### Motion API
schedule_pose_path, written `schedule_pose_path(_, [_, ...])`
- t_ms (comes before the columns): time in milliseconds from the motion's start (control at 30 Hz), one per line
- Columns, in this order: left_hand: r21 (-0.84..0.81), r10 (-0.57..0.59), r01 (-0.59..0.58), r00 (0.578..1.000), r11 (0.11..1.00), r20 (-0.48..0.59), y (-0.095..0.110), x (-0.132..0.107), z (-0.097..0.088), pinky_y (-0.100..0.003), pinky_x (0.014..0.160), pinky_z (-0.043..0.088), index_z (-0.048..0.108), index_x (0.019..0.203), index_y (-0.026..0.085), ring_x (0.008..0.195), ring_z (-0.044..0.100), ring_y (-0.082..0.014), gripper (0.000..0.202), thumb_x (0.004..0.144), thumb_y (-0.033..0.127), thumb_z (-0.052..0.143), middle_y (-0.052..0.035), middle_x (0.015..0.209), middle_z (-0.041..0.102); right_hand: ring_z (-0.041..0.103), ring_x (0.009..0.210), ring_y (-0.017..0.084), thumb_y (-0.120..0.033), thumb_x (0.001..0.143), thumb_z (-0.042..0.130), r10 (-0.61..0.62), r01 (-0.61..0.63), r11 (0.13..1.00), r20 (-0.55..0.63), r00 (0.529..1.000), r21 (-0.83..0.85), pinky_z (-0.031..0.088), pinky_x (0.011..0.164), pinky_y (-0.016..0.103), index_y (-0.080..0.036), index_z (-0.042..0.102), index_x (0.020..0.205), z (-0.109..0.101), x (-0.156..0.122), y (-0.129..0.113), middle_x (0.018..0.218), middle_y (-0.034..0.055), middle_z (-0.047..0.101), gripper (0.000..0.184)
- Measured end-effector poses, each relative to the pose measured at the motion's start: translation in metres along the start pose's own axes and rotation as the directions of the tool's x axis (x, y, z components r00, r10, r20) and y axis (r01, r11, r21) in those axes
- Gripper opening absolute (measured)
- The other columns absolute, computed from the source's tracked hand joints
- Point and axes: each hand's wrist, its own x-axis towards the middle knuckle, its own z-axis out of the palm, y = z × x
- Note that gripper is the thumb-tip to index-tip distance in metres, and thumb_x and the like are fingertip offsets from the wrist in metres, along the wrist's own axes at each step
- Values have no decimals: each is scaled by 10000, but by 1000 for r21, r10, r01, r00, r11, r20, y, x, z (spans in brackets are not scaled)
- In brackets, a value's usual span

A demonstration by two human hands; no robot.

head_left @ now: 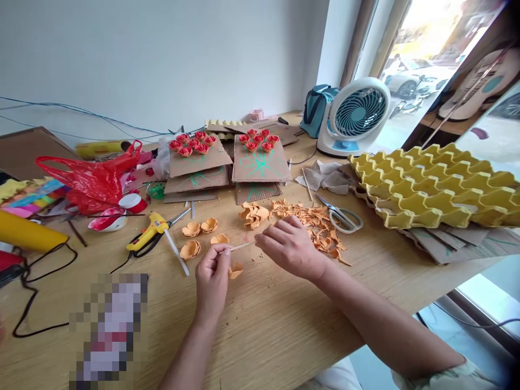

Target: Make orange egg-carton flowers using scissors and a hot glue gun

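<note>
My left hand (213,271) is closed, pinching one end of a thin wooden stick (242,246) above the table, with a small orange paper petal (235,270) at its fingers. My right hand (289,244) is closed on the other end of the same stick. Three finished orange paper flowers (190,229) lie just beyond my left hand. A pile of orange cut scraps (320,225) and rolled petals (252,213) lies behind my right hand.
A yellow glue gun (148,230) and scissors (343,216) lie on the wooden table (264,325). Cardboard sheets with red flowers (260,154) stand further back. Yellow egg trays (434,187) fill the right, a small fan (357,114) behind. A red plastic bag (93,176) sits left.
</note>
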Motion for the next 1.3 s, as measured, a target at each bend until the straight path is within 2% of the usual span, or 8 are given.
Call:
schedule_pose_path(167, [-225,-82,38,978,974,-191,-3,13,-7,-170,549,348,612,784,178,572,386,-86,144,844,302,650,61,575,431,618,764,174,-329,990,633,364,-330,881,-41,930,340,418,742,337,-210,699,912,-6,-1,25,834,36,734,157])
schedule_pose_path(400, [-335,-165,88,965,938,-206,1,14,-7,-158,515,308,609,771,174,558,361,-79,208,752,343,729,71,558,419,629,672,138,-432,817,815,645,-405,16,300,703,914,478,617,267,-226,706,855,-2,0,27,769,7,714,236])
schedule_pose_path(667, [-362,-162,77,964,929,-211,-1,16,-8,-159,499,295,638,790,161,545,359,-76,229,732,354,746,73,541,411,582,721,116,-365,806,835,629,-342,-118,337,701,932,467,634,244,-249,741,867,8,-2,22,853,-5,678,162])
schedule_pose_path(767, [-289,-99,38,975,956,-198,-1,12,-6,-163,537,347,649,818,166,559,386,-79,193,804,350,704,67,556,430,600,715,142,-405,862,767,620,-399,-15,321,715,917,491,659,284,-239,692,898,6,-4,28,846,8,679,186])
schedule_pose_path(900, [-110,-13,-7,983,994,-184,2,4,-2,-175,522,356,647,844,178,546,387,-84,166,890,335,628,62,578,435,626,979,217,-308,950,644,678,-435,584,-118,725,686,492,850,386,-242,624,1024,-5,-4,35,1075,69,674,102])
schedule_pose_path(1000, [-4,37,-38,991,999,-131,6,-2,2,-183,501,342,641,853,179,529,378,-83,153,910,317,604,62,588,437,612,1059,267,-224,976,594,356,-310,907,-125,926,284,427,947,461,-232,610,1121,-8,-1,24,1135,99,700,146])
schedule_pose_path(1133, [46,69,-68,997,997,-29,9,-9,8,-185,514,347,639,864,183,542,387,-82,174,943,324,578,56,606,443,633,853,215,-203,1031,504,55,-119,956,236,970,268,453,762,347,-193,603,1196,4,-3,-6,995,88,704,192])
schedule_pose_path(1300, [-196,-58,65,998,978,37,7,-8,10,-177,475,309,614,966,204,523,368,-74,238,967,437,565,55,647,458,602,788,172,-151,1033,433,253,-365,822,294,922,437,435,644,267,-201,624,1083,16,-6,-15,946,69,616,204])
